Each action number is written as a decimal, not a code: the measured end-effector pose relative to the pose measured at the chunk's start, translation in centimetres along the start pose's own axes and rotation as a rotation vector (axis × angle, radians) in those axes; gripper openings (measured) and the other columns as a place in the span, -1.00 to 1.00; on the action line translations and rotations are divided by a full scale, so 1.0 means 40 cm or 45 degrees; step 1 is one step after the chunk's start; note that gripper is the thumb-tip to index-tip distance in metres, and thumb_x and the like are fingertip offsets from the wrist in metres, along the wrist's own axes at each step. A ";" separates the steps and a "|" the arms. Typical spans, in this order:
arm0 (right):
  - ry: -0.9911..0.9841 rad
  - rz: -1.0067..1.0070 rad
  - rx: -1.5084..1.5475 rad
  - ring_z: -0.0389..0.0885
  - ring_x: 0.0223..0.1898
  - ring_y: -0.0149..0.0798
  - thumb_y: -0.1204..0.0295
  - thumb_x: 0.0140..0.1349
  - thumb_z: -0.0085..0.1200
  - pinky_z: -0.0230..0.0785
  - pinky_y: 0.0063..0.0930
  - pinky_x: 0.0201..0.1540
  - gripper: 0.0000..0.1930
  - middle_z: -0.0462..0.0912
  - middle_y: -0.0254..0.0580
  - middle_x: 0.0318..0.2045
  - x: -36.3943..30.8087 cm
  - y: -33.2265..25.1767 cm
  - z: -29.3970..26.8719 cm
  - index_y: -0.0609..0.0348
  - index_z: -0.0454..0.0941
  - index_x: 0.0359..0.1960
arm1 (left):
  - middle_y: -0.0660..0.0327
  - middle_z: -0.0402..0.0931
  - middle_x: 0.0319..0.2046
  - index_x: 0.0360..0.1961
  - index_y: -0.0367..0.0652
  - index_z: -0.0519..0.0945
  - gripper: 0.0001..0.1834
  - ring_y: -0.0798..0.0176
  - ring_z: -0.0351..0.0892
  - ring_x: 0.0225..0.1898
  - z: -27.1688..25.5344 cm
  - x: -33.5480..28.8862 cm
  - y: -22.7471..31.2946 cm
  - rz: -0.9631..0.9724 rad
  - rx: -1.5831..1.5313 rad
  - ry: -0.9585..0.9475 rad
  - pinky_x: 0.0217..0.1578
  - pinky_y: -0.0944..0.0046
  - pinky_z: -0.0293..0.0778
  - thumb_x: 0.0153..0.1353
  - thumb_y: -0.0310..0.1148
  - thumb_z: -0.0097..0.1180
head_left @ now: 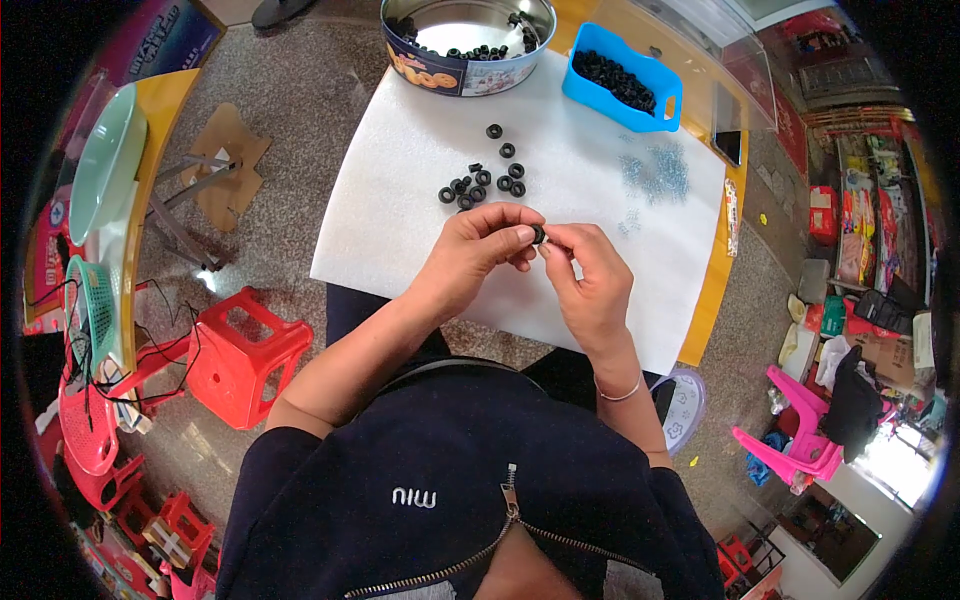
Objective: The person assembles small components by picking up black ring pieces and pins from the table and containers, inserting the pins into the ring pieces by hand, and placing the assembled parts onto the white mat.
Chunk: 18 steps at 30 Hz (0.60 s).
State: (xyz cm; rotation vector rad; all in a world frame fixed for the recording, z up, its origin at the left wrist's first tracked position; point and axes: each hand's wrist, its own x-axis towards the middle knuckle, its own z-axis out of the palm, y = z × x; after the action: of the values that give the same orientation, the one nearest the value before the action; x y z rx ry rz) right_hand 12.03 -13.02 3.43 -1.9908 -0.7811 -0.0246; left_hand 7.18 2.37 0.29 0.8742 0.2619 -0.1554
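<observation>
Left grip (pixel 478 248) and right grip (pixel 592 278), both nearly closed, pinch one small black ring (pixel 539 234).

White letters (pixel 414 497) mark the dark top (pixel 600 440); pale lettering (pixel 153 45) crosses a purple panel (pixel 197 38)

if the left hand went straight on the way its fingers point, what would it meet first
Most likely the right hand, just across the small black ring held by the left hand; exact depth is hard to tell.
</observation>
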 end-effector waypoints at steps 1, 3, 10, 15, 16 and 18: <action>0.028 -0.023 -0.034 0.58 -0.42 -0.21 0.62 0.06 0.12 0.43 -0.44 -0.39 -0.86 0.57 -0.11 -0.41 -0.002 0.000 0.003 0.25 0.52 -0.31 | 0.27 0.54 -0.36 -0.14 -0.28 0.55 -0.80 0.44 0.48 -0.39 0.000 0.000 0.001 0.001 0.001 0.002 -0.31 0.45 0.45 0.23 -0.44 0.08; 0.057 -0.046 -0.068 0.59 -0.41 -0.18 0.62 0.05 0.11 0.43 -0.42 -0.39 -0.85 0.57 -0.10 -0.40 -0.003 0.003 0.007 0.25 0.53 -0.30 | 0.27 0.54 -0.37 -0.16 -0.28 0.55 -0.80 0.44 0.49 -0.38 0.003 0.000 0.002 0.051 0.070 0.005 -0.32 0.44 0.45 0.23 -0.43 0.08; 0.066 -0.131 -0.163 0.56 -0.41 -0.11 0.63 0.02 0.10 0.41 -0.35 -0.38 -0.86 0.55 -0.12 -0.41 0.001 0.044 0.018 0.26 0.51 -0.34 | 0.24 0.53 -0.34 -0.14 -0.31 0.53 -0.79 0.43 0.51 -0.37 -0.002 0.004 -0.003 0.054 0.127 0.037 -0.31 0.42 0.48 0.23 -0.45 0.07; 0.088 -0.053 -0.396 0.51 -0.30 -0.07 0.57 0.02 0.12 0.38 -0.28 -0.27 -0.88 0.52 -0.12 -0.36 0.015 0.142 0.009 0.23 0.51 -0.36 | 0.21 0.52 -0.34 -0.11 -0.33 0.51 -0.78 0.38 0.55 -0.34 0.007 0.010 0.001 -0.005 0.093 0.147 -0.28 0.40 0.52 0.25 -0.46 0.03; 0.065 -0.115 -0.495 0.51 -0.29 -0.12 0.58 0.03 0.13 0.38 -0.31 -0.27 -0.86 0.52 -0.14 -0.35 0.021 0.150 0.007 0.22 0.54 -0.33 | 0.21 0.52 -0.34 -0.11 -0.33 0.51 -0.78 0.38 0.55 -0.34 0.005 0.011 0.000 -0.006 0.095 0.146 -0.28 0.40 0.52 0.25 -0.46 0.03; 0.043 -0.176 -0.594 0.50 -0.28 -0.17 0.59 0.04 0.13 0.37 -0.35 -0.27 -0.84 0.52 -0.16 -0.35 0.026 0.143 0.006 0.22 0.56 -0.30 | 0.19 0.53 -0.37 -0.10 -0.32 0.50 -0.77 0.36 0.55 -0.37 -0.002 0.014 0.000 -0.123 -0.087 0.153 -0.29 0.40 0.53 0.26 -0.45 0.02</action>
State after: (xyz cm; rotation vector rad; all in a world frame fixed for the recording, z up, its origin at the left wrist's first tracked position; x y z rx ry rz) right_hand 15.83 -14.20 -0.83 -2.3590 -0.9541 -0.3486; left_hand 7.71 2.42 0.09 0.8048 0.4198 -0.1829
